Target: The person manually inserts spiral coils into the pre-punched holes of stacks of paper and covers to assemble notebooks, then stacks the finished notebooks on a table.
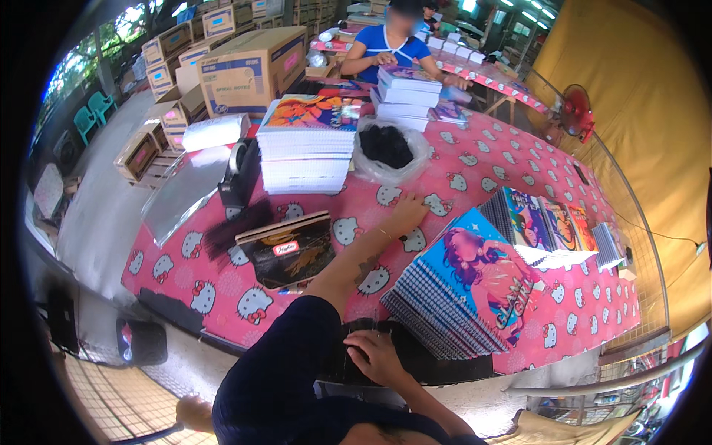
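Note:
My left hand (pixel 409 211) reaches forward with its fingers stretched over the pink patterned tablecloth (pixel 467 159). Nothing shows in it. Close to my body, my right hand (pixel 377 357) rests at the black front edge of the table, fingers loosely bent and apart, holding nothing visible. Right of both hands stands a tall stack of spiral notebooks (pixel 475 285) with a blue and pink illustrated cover. Beyond my left hand is a clear plastic bag (pixel 415 156) of black pieces, beside another notebook stack (pixel 308 152). Left of my forearm lies a black box-like holder (pixel 289 252) with a small label.
A black brush (pixel 236 226) and a tape dispenser (pixel 239 174) are at the left. More notebook stacks (pixel 552 230) stand at the right. A co-worker in blue (pixel 393 52) handles notebooks (pixel 406 93) across the table. Cartons (pixel 252 70) and a red fan (pixel 577 111) stand beyond.

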Demonstrator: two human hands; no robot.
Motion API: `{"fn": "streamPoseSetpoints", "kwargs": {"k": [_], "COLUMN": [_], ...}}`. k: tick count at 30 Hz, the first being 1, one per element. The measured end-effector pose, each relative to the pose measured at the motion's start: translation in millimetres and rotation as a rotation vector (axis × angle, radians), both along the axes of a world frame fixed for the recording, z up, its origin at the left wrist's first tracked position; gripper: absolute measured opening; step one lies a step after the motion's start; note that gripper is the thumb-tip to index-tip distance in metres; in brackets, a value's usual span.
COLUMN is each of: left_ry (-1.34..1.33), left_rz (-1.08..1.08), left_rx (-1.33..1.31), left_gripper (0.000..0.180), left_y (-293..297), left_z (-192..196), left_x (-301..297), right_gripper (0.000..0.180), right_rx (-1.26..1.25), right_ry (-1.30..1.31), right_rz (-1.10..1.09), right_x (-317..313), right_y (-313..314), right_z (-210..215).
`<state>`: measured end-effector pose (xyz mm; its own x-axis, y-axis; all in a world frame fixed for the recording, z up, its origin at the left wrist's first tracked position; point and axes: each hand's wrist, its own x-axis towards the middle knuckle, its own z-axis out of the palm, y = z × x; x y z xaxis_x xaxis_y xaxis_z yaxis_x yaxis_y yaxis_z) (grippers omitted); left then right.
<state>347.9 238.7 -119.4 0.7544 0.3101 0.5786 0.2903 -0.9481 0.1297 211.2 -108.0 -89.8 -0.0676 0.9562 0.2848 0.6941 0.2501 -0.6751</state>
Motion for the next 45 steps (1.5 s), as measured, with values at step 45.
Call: {"fn": "streamPoseSetpoints", "kwargs": {"k": [45], "left_ry": [-0.643], "left_rz": [-0.311], "left_rx": [-1.836], "left_gripper": [0.038], "left_y": [-221.9], "left_z": [152.1], "left_x": [-232.4], "right_gripper": [0.011], "right_rx": [0.501], "right_ry": [-0.596], "right_rz": [-0.556], "right_x": [61.1], "right_y": [30.9], "right_z": [182.7]}}
